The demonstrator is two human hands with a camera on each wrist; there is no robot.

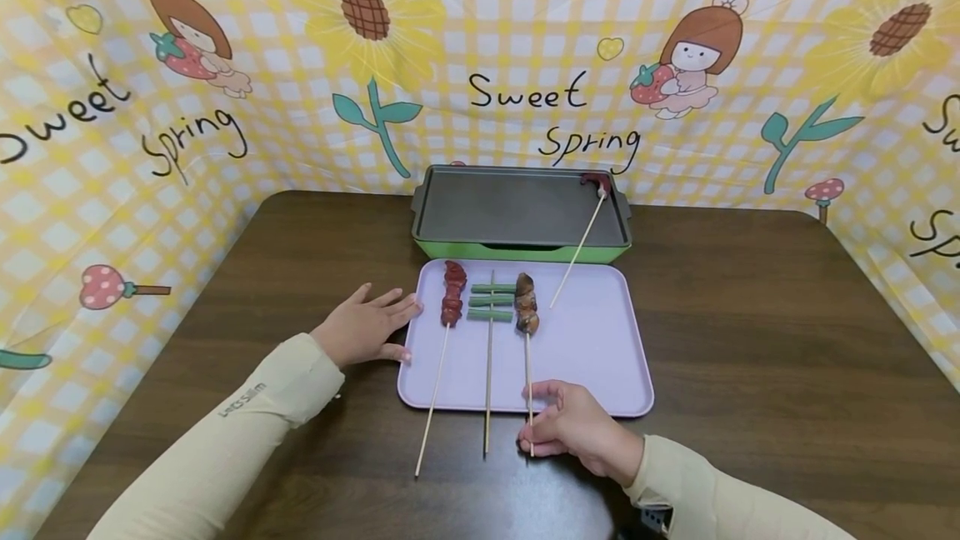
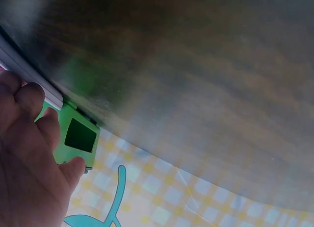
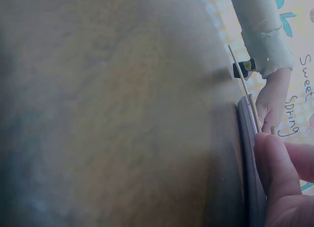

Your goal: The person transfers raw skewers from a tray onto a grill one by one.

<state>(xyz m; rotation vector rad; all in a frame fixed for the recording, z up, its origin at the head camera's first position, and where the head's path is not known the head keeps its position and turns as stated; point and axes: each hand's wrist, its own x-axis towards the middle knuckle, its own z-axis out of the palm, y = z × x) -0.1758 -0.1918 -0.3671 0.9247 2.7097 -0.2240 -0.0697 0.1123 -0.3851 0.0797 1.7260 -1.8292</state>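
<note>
On a lilac tray [image 1: 592, 365] lie a red meat skewer [image 1: 453, 294], a skewer of green bean-like sticks [image 1: 491, 302] and a skewer of brown chunks [image 1: 527, 305], their wooden sticks reaching past the near rim. My right hand [image 1: 581, 433] pinches the lower stick of the brown-chunk skewer between thumb and fingers. That hand [image 3: 280, 173] also shows in the right wrist view with a stick end at its fingertips. My left hand [image 1: 365, 326] rests at the tray's left edge, fingers spread. In the left wrist view, the left hand [image 2: 29, 138] is beside the tray's rim.
Behind the tray stands a green grill [image 1: 517, 252] with a dark flat plate [image 1: 502, 207]. Another skewer [image 1: 597, 186], dark red with a pale piece, lies on its right end, its stick slanting over the tray. A patterned cloth [image 1: 517, 40] hangs around the brown table [image 1: 757, 340].
</note>
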